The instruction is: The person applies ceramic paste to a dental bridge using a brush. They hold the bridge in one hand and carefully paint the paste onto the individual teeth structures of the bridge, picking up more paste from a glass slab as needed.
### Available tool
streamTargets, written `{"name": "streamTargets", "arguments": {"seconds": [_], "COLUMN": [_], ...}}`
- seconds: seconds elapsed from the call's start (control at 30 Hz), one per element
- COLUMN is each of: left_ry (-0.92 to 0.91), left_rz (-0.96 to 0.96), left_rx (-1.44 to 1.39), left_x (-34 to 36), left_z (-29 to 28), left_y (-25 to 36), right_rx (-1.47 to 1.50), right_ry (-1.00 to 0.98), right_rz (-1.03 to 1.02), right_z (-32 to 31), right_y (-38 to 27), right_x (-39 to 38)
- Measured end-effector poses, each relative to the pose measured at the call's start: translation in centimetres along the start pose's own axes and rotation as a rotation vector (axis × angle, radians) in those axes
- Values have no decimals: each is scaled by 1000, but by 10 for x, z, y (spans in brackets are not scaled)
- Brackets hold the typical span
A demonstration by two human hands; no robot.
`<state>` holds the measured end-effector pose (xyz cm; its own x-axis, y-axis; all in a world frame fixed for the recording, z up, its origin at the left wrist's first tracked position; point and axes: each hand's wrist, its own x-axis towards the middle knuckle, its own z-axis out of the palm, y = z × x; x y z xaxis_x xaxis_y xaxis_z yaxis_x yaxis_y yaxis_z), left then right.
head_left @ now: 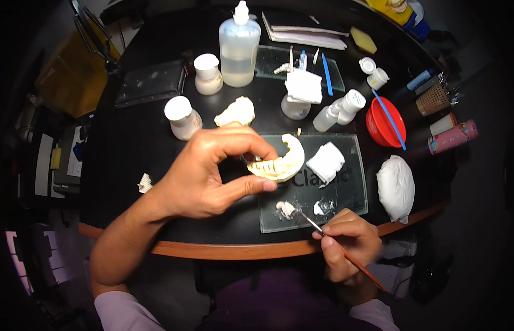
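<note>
"Left-hand entry?"

"My left hand (210, 179): thumb below, fingers above, closed on one horseshoe-shaped dental cast (292, 161), cream, with a row of teeth, raised over the far left part of the glass slab (350, 205)."

"Right-hand entry?"

"My right hand (351, 243): thumb and fingers drawn narrow round one slim brush (313, 224), brown handle, metal collar. Its tip is at the edge of a cream paste heap (286, 209) (whether it touches, I cannot tell)."

"Slab contents?"

"The paste; one white smear (318, 208) to its right; one folded white tissue (326, 163), farther back. All on the black table (124, 157)."

"Right of the slab?"

"One rounded white bundle (395, 187). Behind it, one red bowl (377, 132), a blue stick (388, 118) lying across."

"Rear stock?"

"One tall bottle (240, 52), translucent, white nozzle, part-filled; two white-lidded jars (208, 80) to its left; one cream lump (237, 111), behind my left hand."
</note>
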<state>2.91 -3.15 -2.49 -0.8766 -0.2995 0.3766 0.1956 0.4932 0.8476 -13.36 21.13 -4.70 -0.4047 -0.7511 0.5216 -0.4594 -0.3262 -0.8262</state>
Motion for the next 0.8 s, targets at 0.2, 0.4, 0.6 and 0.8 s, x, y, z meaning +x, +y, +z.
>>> {"name": "streamTargets", "arguments": {"seconds": [0.2,0.4,0.6,0.8], "left_ry": [-17,-15,-38,-55], "left_rz": [-76,51,87,83], "left_rx": [-157,-77,-119,-112], "left_x": [-1,0,0,1], "left_z": [4,4,5,5], "left_y": [4,10,10,10], "right_rx": [2,17,-25,-90], "right_ry": [-30,-28,-69,-70], "right_rz": [-247,-355,-347,-360], "right_z": [-2,19,17,19], "right_y": [-19,-12,-11,-13], "right_x": [44,58,50,49]}}
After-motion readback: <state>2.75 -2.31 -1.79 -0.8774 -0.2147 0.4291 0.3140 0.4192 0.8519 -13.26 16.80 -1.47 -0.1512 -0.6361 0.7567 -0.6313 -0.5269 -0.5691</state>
